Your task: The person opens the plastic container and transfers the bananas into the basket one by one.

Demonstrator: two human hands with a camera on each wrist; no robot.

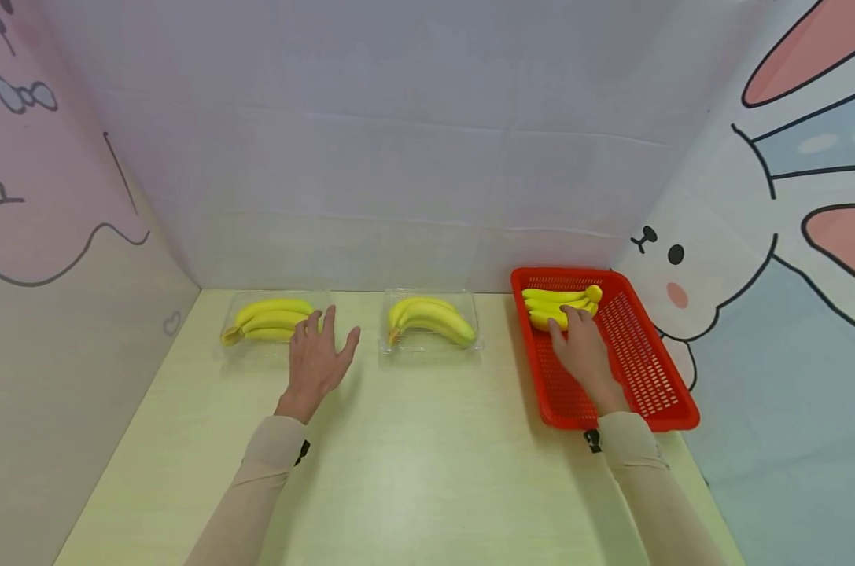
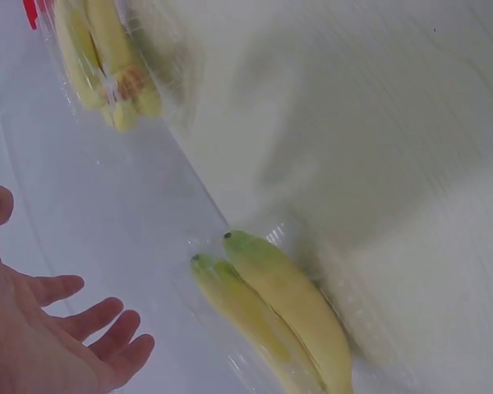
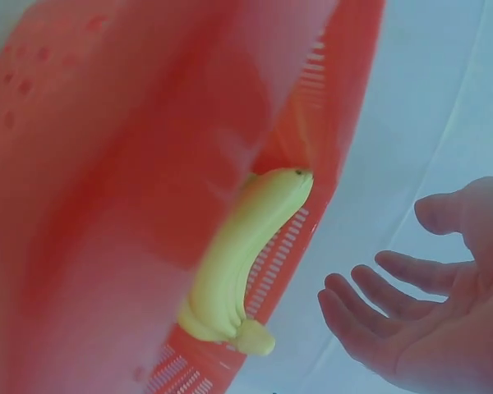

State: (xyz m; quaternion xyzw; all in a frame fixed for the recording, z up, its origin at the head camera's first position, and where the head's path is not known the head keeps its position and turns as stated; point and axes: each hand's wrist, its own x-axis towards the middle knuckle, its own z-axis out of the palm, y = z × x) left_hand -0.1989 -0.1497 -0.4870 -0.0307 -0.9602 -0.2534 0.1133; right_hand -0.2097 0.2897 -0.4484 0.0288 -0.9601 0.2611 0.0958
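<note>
My left hand (image 1: 317, 362) hovers with spread fingers over the right end of a bunch of yellow bananas (image 1: 271, 317) in a clear plastic tray (image 1: 230, 310). In the left wrist view, the greenish tips of those bananas (image 2: 296, 304) show beside the hand, and nothing is in its grasp. My right hand (image 1: 584, 350) reaches into the red basket (image 1: 536, 373), its loosely bent fingers close over another banana bunch (image 1: 550, 296). The right wrist view shows the palm and relaxed fingers (image 3: 378, 291) apart from that bunch (image 3: 238, 263).
Between the hands, a second clear tray (image 1: 433, 348) holds a bunch of bananas (image 1: 434, 316). Both trays and the basket stand along the back of the pale table (image 1: 413, 464). Cloth walls (image 1: 399, 157) with cartoon drawings enclose the back and sides.
</note>
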